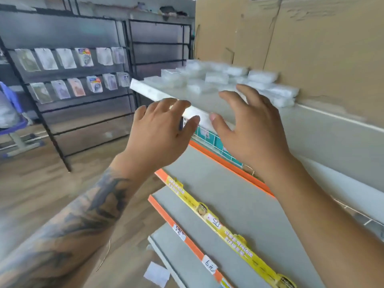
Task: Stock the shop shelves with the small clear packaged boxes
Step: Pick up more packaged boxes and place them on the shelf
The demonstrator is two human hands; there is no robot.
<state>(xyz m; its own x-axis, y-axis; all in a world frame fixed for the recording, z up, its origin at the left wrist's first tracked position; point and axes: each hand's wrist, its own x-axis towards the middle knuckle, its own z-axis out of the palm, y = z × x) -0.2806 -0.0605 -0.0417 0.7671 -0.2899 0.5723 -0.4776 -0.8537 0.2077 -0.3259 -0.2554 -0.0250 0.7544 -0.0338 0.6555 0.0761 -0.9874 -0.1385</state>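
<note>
While both hands are raised before the top shelf [207, 98], nothing is held in either of them. The left hand [162, 129] is seen from the back, its fingers spread and only slightly bent, in front of the white front edge of that shelf; whether the edge is touched cannot be told. The right hand [247, 125] is held over the shelf surface with fingers spread and reaching toward the small clear packaged boxes [224, 80], which are piled loosely along the back of the top shelf, against the brown cardboard [291, 42] standing behind it. The nearest boxes lie just beside the right fingertips; contact cannot be confirmed because of blur. A tattoo is shown on the left forearm [83, 217].

Below, grey lower shelves [228, 204] with orange edging are stepped outward, and a yellow price strip [228, 231] and handwritten white price tags [209, 265] are fixed to their fronts. A wire divider with teal cartons [216, 144] is seen under the top shelf. To the left, hanging packets [68, 73] are displayed on a black wire rack, above a wooden floor [41, 179].
</note>
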